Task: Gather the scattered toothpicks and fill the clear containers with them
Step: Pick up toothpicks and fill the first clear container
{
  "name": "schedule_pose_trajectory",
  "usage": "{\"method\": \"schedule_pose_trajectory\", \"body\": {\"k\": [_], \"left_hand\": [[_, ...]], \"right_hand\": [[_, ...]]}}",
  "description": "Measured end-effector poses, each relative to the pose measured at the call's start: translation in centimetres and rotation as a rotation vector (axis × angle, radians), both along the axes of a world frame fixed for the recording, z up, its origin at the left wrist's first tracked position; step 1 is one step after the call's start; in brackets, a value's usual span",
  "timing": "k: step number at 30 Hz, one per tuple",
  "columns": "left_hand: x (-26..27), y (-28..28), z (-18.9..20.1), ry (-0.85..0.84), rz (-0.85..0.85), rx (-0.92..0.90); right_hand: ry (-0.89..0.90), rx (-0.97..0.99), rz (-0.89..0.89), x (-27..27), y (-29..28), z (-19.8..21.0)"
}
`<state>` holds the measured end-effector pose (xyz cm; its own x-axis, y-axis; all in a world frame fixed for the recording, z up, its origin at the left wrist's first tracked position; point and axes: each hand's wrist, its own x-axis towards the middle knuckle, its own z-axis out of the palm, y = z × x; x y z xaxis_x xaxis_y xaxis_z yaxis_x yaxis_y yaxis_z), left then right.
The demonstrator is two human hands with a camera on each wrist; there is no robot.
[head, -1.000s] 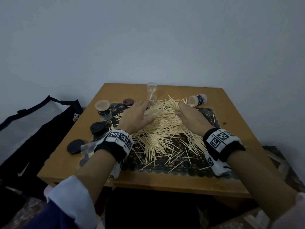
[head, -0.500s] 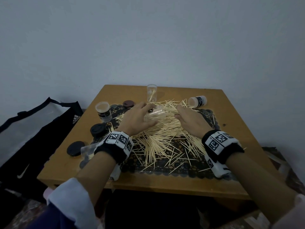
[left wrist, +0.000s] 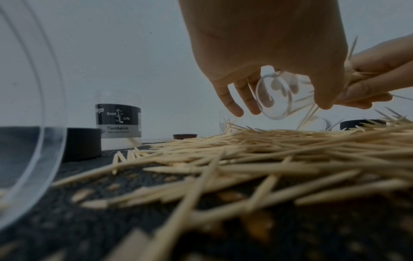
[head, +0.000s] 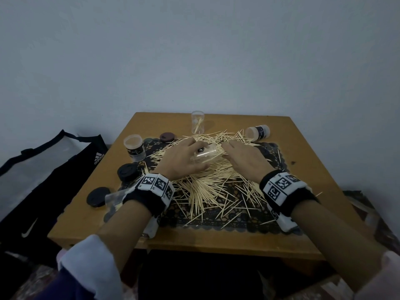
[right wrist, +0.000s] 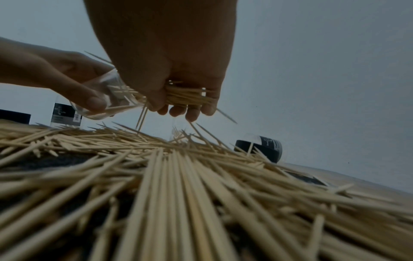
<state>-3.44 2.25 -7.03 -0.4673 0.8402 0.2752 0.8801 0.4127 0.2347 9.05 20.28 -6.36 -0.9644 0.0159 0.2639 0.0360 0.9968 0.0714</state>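
A big heap of toothpicks (head: 207, 180) covers the dark lace mat (head: 216, 224) on the wooden table (head: 303, 234). My left hand (head: 184, 159) grips a clear container (head: 204, 153) tipped on its side above the heap, mouth toward the right; the container's round base (left wrist: 273, 96) faces the left wrist camera. My right hand (head: 242, 156) clutches a bundle of toothpicks (right wrist: 187, 97) at that mouth, and some of them reach inside the container (right wrist: 105, 98). A few toothpicks hang loose below the right hand (right wrist: 178, 98).
An upright clear container (head: 198, 125) with a few toothpicks stands at the back. Labelled containers: one upright at left (head: 134, 147), one lying at right (head: 258, 133). Another clear container (head: 114, 199) lies by my left wrist. Dark lids (head: 127, 172) (head: 98, 196) (head: 166, 136) sit at left.
My left hand lifted the clear container off the heap and tipped it sideways. My right hand closed on a bundle of toothpicks and brought it to the container's mouth.
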Motion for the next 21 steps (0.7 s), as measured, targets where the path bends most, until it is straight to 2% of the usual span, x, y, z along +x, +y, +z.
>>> {"method": "schedule_pose_trajectory", "body": {"k": [12,21], "left_hand": [[0.6,0.4,0.3,-0.02,-0.067,-0.005],[0.7,0.4,0.3,-0.045,-0.039,-0.006]], "right_hand": [[-0.021,-0.083,-0.012,-0.1,-0.9,0.5],[0.033,-0.123,-0.047,-0.6,-1.1,0.6]]}}
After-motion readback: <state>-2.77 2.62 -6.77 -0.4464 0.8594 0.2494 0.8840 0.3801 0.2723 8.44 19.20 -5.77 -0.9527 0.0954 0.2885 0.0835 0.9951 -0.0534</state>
